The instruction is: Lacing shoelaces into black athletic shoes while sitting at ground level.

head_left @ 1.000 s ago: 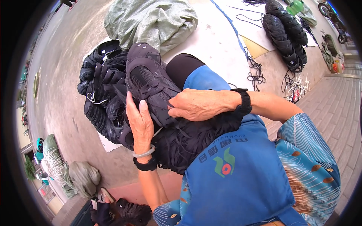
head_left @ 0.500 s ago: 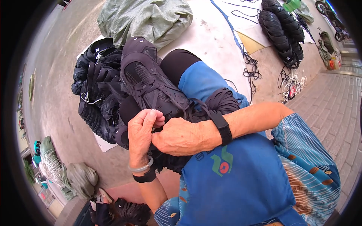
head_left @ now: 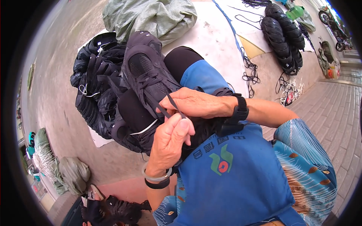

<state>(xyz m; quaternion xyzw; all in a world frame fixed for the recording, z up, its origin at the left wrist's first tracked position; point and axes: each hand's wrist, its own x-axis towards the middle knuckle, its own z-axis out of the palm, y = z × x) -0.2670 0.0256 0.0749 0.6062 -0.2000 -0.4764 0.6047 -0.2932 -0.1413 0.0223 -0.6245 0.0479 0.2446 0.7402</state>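
Shoe upper (head_left: pixel 146 69), one, black, mesh-panelled: lay at the person's lap, toe pointing away, just left of a black-clad knee (head_left: pixel 181 62).

Lace (head_left: pixel 175 106), black: ran from the upper to the hands, two strands visible.

Left hand (head_left: pixel 174 136), bare: thumb and fingers pressed together on the lace, below and touching or nearly touching the right. Its wrist carried a pale bangle (head_left: pixel 151 176) and a black band (head_left: pixel 156 184).

Right hand (head_left: pixel 200 103), bare: fingers drawn narrow beside the lace, tips partly hidden; whether they gripped it could not be told. Its wrist bore a black strap (head_left: pixel 240 109).

Apron (head_left: pixel 241 169), blue, with a green and red emblem: covered the person's front.

Pile of uppers (head_left: pixel 98 81), black: sat left of the single upper, a white cord (head_left: pixel 85 91) among it.

Sack (head_left: pixel 154 19), grey-green: slumped beyond the upper on a white sheet (head_left: pixel 211 34).

Black bundle (head_left: pixel 281 37): lay at far right, near tangled black cords (head_left: pixel 250 73) and white cords (head_left: pixel 294 92).
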